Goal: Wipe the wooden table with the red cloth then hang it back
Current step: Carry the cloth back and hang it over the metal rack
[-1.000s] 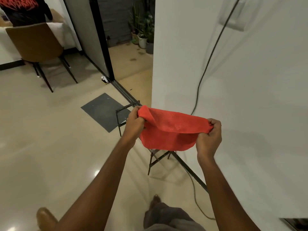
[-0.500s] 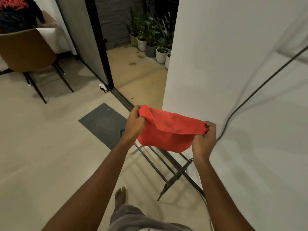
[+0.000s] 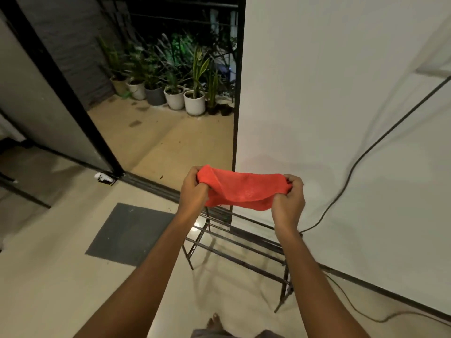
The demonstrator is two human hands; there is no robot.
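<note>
Since the earlier frames the view has swung toward the doorway: the rack (image 3: 234, 242) now lies directly below the hands, where before it sat lower and partly off to one side, and the potted plants (image 3: 170, 93) beyond the door show in full. Grip and spread of the cloth (image 3: 244, 191) are unchanged.

Left hand (image 3: 195, 191) is closed on the cloth's left end, fingers curled into the fabric. Right hand (image 3: 289, 198) is closed on the right end likewise. Cloth is held out between the two hands, taut along its top edge, its lower part sagging in a fold. It touches nothing but the hands and hangs above the rack's far bars, clear of them.

No wooden table is in view, so wiping cannot be confirmed from these pictures. Judged from the position, wiping is probably finished and the return step is in hand. Remaining: lower the cloth over a bar of the rack and let go with both hands. A cable (image 3: 346, 181) runs down the wall to the right of the right hand, near the rack's right end.
</note>
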